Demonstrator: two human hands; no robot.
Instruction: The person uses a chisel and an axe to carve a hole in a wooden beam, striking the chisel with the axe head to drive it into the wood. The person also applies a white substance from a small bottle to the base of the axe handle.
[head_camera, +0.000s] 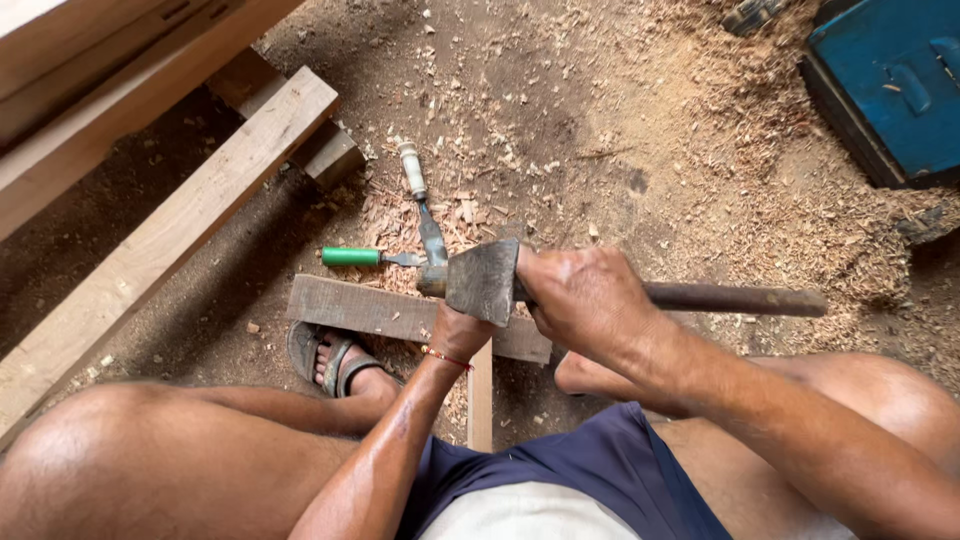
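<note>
Hammer: broad dark steel-headed hammer (484, 281) with long wooden handle, poised above the grey wooden board (360, 310).
Right hand (585, 300): fist fully closed around the handle near the head.
Left hand (462, 332): mostly hidden beneath the head; cannot tell its grip.
Advice: strike squarely, with short controlled blows.
Nearby: green-handled chisel (352, 257), pale-handled chisel (420, 195) lying on sawdust.

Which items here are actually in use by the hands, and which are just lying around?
In use:
- right hand gripping the dark-handled iron hammer
- left hand, partly hidden under the hammer head, on the grey wooden plank

Lying about:
- green-handled chisel
- pale-handled chisel
- blue metal box
- long pale timber beam
</note>
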